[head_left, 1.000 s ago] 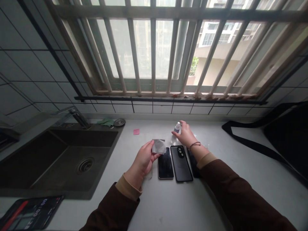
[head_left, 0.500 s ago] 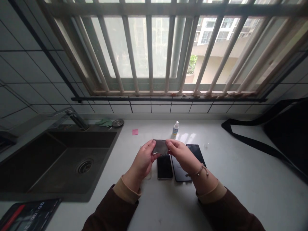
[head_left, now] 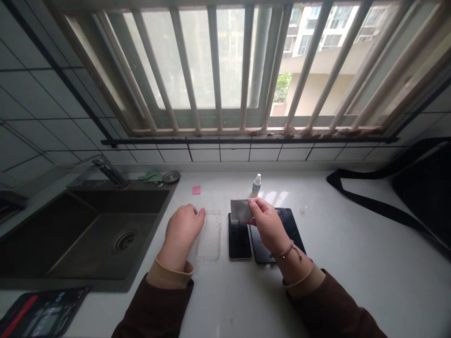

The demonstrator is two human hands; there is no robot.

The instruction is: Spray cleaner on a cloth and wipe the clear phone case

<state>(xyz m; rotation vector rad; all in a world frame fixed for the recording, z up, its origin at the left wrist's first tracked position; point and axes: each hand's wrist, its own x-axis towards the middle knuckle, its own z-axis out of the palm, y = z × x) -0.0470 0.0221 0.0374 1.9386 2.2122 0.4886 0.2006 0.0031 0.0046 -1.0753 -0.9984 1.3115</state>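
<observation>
A thin, flat grey square (head_left: 241,210), its material unclear, is pinched at its right side between the thumb and fingers of my right hand (head_left: 266,223). It hangs above the top end of a dark-screened phone (head_left: 240,244) lying on the counter. Right of the phone, and partly under my right hand and wrist, rests a black tablet (head_left: 292,230). My left hand (head_left: 182,228) is at the left edge of a clear phone case (head_left: 210,237). Its thumb stands apart from the bent fingers, whose tips are partly hidden; nothing shows in it.
A small white-capped bottle (head_left: 256,184) stands behind the phone, with a pink sticky note (head_left: 196,190) farther left. The sink (head_left: 123,286) takes up the left side, a dark display device (head_left: 44,312) in front of it. A black bag strap (head_left: 373,206) reaches in from the right.
My left hand has let go of the grey square and moved left to the clear case, which now shows more fully. My right hand keeps the square, slightly farther right.
</observation>
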